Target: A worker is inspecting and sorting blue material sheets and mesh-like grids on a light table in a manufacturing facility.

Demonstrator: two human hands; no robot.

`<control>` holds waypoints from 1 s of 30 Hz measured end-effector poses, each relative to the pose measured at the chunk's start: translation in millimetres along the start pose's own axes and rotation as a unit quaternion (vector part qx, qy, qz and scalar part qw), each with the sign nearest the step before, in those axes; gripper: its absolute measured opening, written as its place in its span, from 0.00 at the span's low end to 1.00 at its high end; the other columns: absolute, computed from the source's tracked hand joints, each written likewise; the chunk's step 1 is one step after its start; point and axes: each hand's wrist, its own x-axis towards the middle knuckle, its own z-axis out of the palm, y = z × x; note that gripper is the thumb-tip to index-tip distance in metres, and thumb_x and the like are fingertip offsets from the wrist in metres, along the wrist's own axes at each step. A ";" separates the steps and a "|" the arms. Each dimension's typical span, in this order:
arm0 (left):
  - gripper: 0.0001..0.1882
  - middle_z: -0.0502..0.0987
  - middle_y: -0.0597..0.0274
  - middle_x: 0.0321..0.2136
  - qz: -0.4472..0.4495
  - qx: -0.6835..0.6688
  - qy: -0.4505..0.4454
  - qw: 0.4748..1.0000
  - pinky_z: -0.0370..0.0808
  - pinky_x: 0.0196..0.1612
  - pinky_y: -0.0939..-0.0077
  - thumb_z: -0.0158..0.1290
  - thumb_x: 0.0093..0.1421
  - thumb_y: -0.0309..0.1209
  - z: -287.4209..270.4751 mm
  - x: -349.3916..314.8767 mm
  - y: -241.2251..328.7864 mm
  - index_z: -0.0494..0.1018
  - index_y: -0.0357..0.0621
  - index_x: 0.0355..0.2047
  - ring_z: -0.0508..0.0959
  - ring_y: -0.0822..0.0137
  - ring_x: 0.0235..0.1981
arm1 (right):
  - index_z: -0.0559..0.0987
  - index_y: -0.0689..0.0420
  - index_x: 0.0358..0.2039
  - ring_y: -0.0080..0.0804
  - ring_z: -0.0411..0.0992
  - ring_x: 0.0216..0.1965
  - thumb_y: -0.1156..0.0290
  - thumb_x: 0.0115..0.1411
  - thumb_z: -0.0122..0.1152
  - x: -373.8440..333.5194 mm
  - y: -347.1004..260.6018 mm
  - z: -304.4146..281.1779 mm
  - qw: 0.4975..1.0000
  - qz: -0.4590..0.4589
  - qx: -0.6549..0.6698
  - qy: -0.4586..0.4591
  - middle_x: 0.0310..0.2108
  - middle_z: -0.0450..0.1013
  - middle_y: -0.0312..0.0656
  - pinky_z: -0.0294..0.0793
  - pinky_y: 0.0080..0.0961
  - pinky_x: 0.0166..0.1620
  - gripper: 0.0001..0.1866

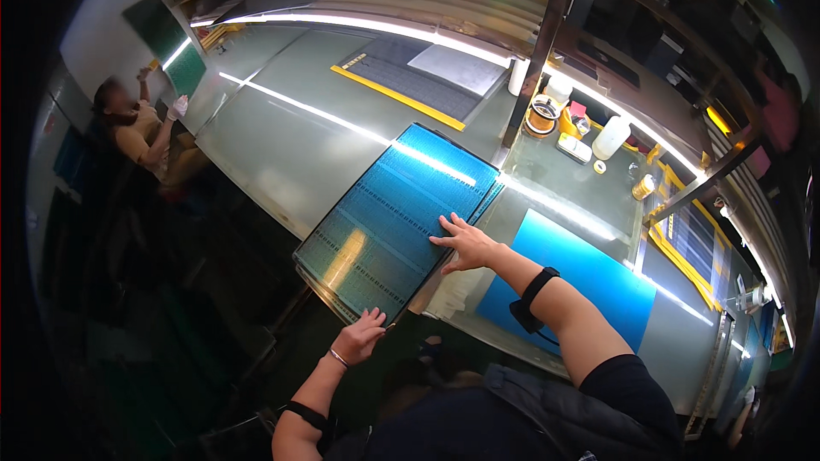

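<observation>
Place: industrial workshop, apparently for panels
Benches: long, smooth grey worktable (282,132) under a bright white strip light (444,40)
Work: glossy blue-green patterned rectangular panel (389,205)
Supplies: white plastic bottle (611,138)
Staff: white-gloved co-worker (141,130) beside a large green rectangular board (156,34)

Teal panel (398,218), dark dashed bands; plain blue sheet (581,258)

Left fingers (372,317), right fingers (442,242) on blue panel (395,220)
</observation>
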 end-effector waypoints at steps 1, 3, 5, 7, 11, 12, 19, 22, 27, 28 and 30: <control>0.09 0.73 0.47 0.44 0.026 0.018 -0.005 0.999 0.67 0.55 0.54 0.52 0.51 0.21 2.7 -3.9 1.0 0.70 0.34 0.35 0.70 0.49 0.51 | 0.66 0.41 0.58 0.58 0.42 0.64 0.38 0.42 0.63 2.0 -1.2 -1.3 1.000 -0.003 0.001 0.002 0.64 0.46 0.53 0.50 0.43 0.63 0.42; 0.10 0.73 0.47 0.45 0.036 0.058 0.011 0.998 0.67 0.55 0.55 0.51 0.52 0.19 8.4 -5.3 5.7 0.69 0.32 0.36 0.71 0.48 0.51 | 0.65 0.41 0.58 0.58 0.42 0.64 0.37 0.40 0.64 -0.2 -2.5 1.3 1.000 -0.001 -0.006 0.002 0.64 0.45 0.53 0.49 0.43 0.63 0.45; 0.10 0.73 0.47 0.42 0.033 0.115 0.039 0.992 0.74 0.49 0.61 0.49 0.53 0.18 9.0 -5.0 9.7 0.67 0.30 0.37 0.74 0.50 0.45 | 0.65 0.41 0.58 0.58 0.42 0.64 0.37 0.40 0.64 0.7 -3.0 2.4 1.000 -0.006 -0.005 0.005 0.64 0.45 0.53 0.49 0.43 0.63 0.45; 0.09 0.74 0.48 0.41 -0.021 0.087 0.079 0.993 0.75 0.44 0.63 0.49 0.54 0.18 3.0 -1.7 10.2 0.67 0.32 0.37 0.76 0.51 0.42 | 0.65 0.41 0.58 0.58 0.42 0.64 0.37 0.39 0.65 2.6 -3.4 2.2 1.000 -0.012 -0.004 0.012 0.64 0.45 0.53 0.47 0.43 0.63 0.45; 0.07 0.75 0.53 0.37 -0.095 0.067 0.207 0.972 0.76 0.33 0.69 0.51 0.54 0.20 -25.5 25.2 14.3 0.68 0.37 0.34 0.77 0.54 0.35 | 0.68 0.40 0.56 0.60 0.48 0.62 0.43 0.46 0.61 -1.6 -1.5 0.4 0.999 -0.005 -0.028 0.018 0.62 0.49 0.56 0.51 0.45 0.62 0.36; 0.06 0.75 0.55 0.37 -0.106 0.082 0.236 0.962 0.76 0.32 0.70 0.51 0.54 0.20 -36.4 32.4 19.4 0.68 0.39 0.33 0.77 0.55 0.35 | 0.68 0.40 0.56 0.60 0.48 0.62 0.43 0.46 0.61 -0.5 -2.0 4.2 0.999 -0.005 -0.028 0.016 0.62 0.49 0.56 0.51 0.45 0.62 0.36; 0.11 0.75 0.54 0.41 0.099 0.026 0.014 0.995 0.72 0.48 0.62 0.53 0.51 0.25 0.3 65.9 49.3 0.73 0.42 0.37 0.75 0.57 0.45 | 0.78 0.49 0.38 0.49 0.72 0.39 0.58 0.60 0.49 35.9 -19.6 -32.0 0.996 -0.043 0.025 -0.073 0.36 0.74 0.49 0.72 0.38 0.41 0.13; 0.24 0.57 0.52 0.60 -0.211 0.259 -0.006 0.942 0.52 0.57 0.35 0.43 0.60 0.48 38.2 112.1 14.0 0.60 0.67 0.58 0.56 0.41 0.60 | 0.78 0.50 0.35 0.48 0.73 0.32 0.74 0.54 0.49 48.4 -19.8 -86.8 0.990 -0.057 0.084 0.099 0.28 0.75 0.48 0.72 0.40 0.35 0.11; 0.27 0.42 0.60 0.66 -0.297 0.239 -0.127 0.916 0.40 0.53 0.22 0.37 0.58 0.60 33.0 126.1 12.0 0.53 0.84 0.59 0.40 0.38 0.64 | 0.77 0.52 0.35 0.43 0.76 0.28 0.75 0.53 0.50 9.3 -60.6 -228.4 0.898 -0.047 0.063 0.434 0.27 0.76 0.44 0.76 0.33 0.33 0.10; 0.28 0.40 0.62 0.66 -0.302 0.235 -0.130 0.915 0.40 0.53 0.21 0.37 0.57 0.61 31.1 131.1 13.8 0.53 0.84 0.59 0.38 0.40 0.64 | 0.77 0.54 0.35 0.43 0.76 0.29 0.76 0.53 0.50 -3.6 -63.3 -243.5 0.878 -0.087 0.090 0.463 0.28 0.76 0.45 0.75 0.32 0.34 0.10; 0.29 0.40 0.62 0.66 -0.309 0.235 -0.148 0.910 0.41 0.54 0.22 0.38 0.57 0.61 27.7 138.2 15.0 0.52 0.84 0.60 0.39 0.39 0.64 | 0.77 0.55 0.34 0.43 0.75 0.29 0.76 0.53 0.50 -38.2 -88.1 -256.2 0.883 -0.085 0.039 0.459 0.27 0.76 0.45 0.75 0.32 0.35 0.09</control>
